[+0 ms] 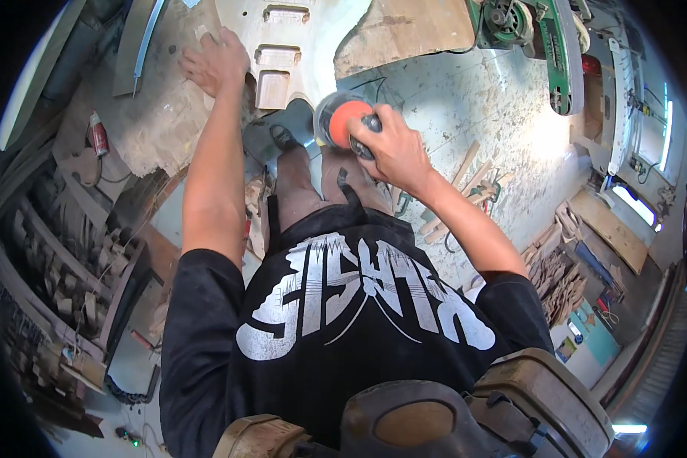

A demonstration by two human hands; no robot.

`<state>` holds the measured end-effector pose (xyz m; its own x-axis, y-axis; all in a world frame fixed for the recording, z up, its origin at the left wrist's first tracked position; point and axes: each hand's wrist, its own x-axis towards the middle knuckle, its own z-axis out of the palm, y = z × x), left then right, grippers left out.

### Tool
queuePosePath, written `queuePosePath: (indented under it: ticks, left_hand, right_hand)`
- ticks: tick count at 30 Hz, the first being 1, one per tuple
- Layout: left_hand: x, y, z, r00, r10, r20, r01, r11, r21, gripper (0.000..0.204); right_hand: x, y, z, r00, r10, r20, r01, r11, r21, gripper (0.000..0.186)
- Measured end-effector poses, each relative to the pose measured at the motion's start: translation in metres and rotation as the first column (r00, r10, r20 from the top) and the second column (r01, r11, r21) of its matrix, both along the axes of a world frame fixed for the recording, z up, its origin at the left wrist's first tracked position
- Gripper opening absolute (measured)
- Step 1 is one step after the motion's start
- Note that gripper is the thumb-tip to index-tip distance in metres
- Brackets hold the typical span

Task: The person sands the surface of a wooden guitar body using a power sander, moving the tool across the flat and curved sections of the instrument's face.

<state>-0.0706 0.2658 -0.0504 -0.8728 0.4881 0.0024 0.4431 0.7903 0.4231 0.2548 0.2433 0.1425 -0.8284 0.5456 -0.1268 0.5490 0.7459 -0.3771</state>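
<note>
A pale, unpainted wooden guitar body [317,46] lies at the top middle, with several routed rectangular pockets in its face. My left hand [217,62] rests at its left edge, on the worn bench top, with the fingers spread. Just off the body's near end, my right hand [398,153] is wrapped round a handheld power sander [342,124] with an orange top and black grip. The sander is tilted, its round pad edge close to the lower right horn of the body. Whether the pad touches the wood, I cannot tell.
The dusty bench top [156,126] has a ragged near edge. Right of the body is a flat board [416,34], beyond it a green belt machine [553,57]. Wood strips [466,183] lie on the floor. A red can [98,134] and a rack of offcuts [91,267] are at left.
</note>
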Motion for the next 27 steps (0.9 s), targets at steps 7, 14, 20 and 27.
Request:
queuePosePath:
  ticks: [7, 14, 20, 27]
  left_hand:
    - [-0.002, 0.001, -0.001, 1.0, -0.011, 0.004, 0.011, 0.999, -0.044, 0.069]
    - [0.0, 0.001, -0.002, 1.0, -0.008, -0.009, 0.008, 1.0, 0.014, 0.064]
    - [0.0, 0.003, -0.001, 1.0, 0.011, 0.017, -0.011, 1.0, -0.005, 0.063]
    - [-0.001, 0.001, -0.004, 1.0, 0.023, -0.003, -0.023, 1.0, -0.002, 0.063]
  right_hand:
    - [0.007, -0.01, 0.0, 0.99, 0.105, 0.09, -0.095, 0.99, -0.105, 0.062]
    - [-0.002, 0.005, 0.001, 0.998, -0.051, 0.048, 0.048, 0.997, 0.063, 0.057]
    - [0.005, -0.003, 0.0, 0.995, 0.015, 0.099, -0.012, 0.999, -0.032, 0.062]
    - [0.006, -0.01, 0.006, 0.987, 0.102, 0.122, -0.095, 0.994, -0.056, 0.065]
